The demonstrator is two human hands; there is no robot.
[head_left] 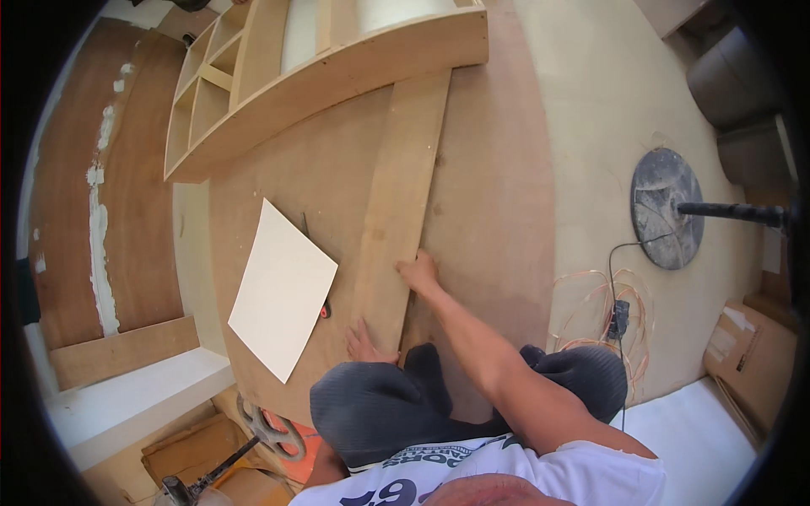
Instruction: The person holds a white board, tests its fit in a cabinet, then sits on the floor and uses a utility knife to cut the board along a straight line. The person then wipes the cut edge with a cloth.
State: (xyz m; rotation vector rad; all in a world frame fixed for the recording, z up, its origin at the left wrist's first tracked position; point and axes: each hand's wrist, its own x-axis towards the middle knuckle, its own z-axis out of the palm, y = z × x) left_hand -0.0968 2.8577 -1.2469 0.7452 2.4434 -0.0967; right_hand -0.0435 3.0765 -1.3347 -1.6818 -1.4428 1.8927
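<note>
A long, flat wooden board (403,160) runs away from me over a wide plywood sheet, its far end meeting a wooden shelf frame (354,63). My left hand (369,343) lies with fingers spread on the board's near end, beside my knee. Farther up, my right hand (419,271) is closed around the board's right edge; the undersides of its fingers are hidden. Left of the board rests a white four-sided sheet (283,291). A tool with a red-and-black handle (326,311) is partly covered by that sheet, and a thin dark tip shows past its upper edge.
On the right stands a round dark base with a pole (666,208). Near it lie a coiled copper-coloured cable (641,337) and a black plug box (619,319). A cardboard box (751,354) sits far right. A brown panel with white patches (135,194) is at left.
</note>
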